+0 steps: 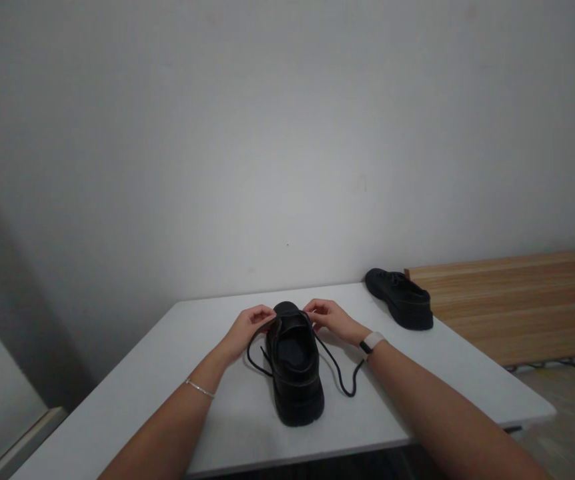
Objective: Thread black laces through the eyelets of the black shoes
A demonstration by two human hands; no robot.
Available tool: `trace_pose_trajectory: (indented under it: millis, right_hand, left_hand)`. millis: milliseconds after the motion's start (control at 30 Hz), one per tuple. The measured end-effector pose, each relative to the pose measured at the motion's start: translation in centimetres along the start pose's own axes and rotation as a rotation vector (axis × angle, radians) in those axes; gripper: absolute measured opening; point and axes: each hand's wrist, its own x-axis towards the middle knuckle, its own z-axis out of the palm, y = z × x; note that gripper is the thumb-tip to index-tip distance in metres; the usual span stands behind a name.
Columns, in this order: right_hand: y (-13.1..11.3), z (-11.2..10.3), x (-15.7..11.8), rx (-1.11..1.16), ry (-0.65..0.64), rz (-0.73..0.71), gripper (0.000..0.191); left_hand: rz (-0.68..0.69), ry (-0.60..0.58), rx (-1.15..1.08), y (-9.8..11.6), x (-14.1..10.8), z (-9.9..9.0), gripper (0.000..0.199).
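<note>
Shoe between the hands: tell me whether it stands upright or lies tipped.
Upright. The shoe stands sole-down on the white table, its foot opening facing up.

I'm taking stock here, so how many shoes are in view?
2: a near shoe between the left hand and right hand on the white table; a far shoe toward its far right corner, near the wall.

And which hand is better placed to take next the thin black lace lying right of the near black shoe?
Probably the right hand: that lace lies near its wrist; the left hand is at the shoe's other side.
</note>
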Motion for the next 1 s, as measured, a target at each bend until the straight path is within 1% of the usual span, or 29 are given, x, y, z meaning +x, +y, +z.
trace_pose_trajectory:
  millis: [67, 133, 333, 433, 567, 667, 733, 867, 933, 1000]
  right_hand:
    - [-0.1, 0.0, 0.0, -0.015, 0.016, -0.019, 0.034]
    - [-0.2, 0.1, 0.1, -0.028, 0.033, -0.041, 0.035]
    - [-0.1, 0.7, 0.4, -0.064, 0.093, -0.097, 0.03]
    - [0.0, 1.1, 0.7, -0.059, 0.135, -0.119, 0.026]
    - [-0.5, 1.7, 0.9, -0.018, 0.172, -0.148, 0.026]
    - [-1.0, 1.6, 0.9, 0.015, 0.203, -0.165, 0.025]
    - [-1.2, 1.2, 0.8, 0.039, 0.237, -0.176, 0.022]
    - [-1.3, -0.1, 0.8, 0.101, 0.309, -0.199, 0.022]
    - [-1.1, -0.9, 0.9, 0.131, 0.353, -0.205, 0.025]
    - [-0.9, -1.7, 1.0, 0.16, 0.406, -0.206, 0.025]
  left_hand:
    - [0.052, -0.001, 0.026, 0.0, 0.1, 0.1, 0.025]
    - [0.097, 0.025, 0.073, 0.0, 0.1, 0.2, 0.026]
    - [0.19, 0.192, 0.207, 0.4, 0.4, 1.0, 0.022]
    - [0.228, 0.26, 0.231, 0.8, 0.4, 1.6, 0.02]
    - [0.274, 0.263, 0.224, 1.4, 0.4, 2.4, 0.017]
    - [0.285, 0.255, 0.232, 1.7, 0.4, 2.7, 0.016]
    - [0.266, 0.241, 0.196, 1.8, 0.4, 2.6, 0.016]
    - [0.219, 0.238, 0.076, 1.9, 0.3, 1.9, 0.027]
    - [0.197, 0.273, -0.027, 2.0, 0.2, 1.3, 0.028]
    - [0.156, 0.271, -0.179, 2.3, 0.1, 0.5, 0.028]
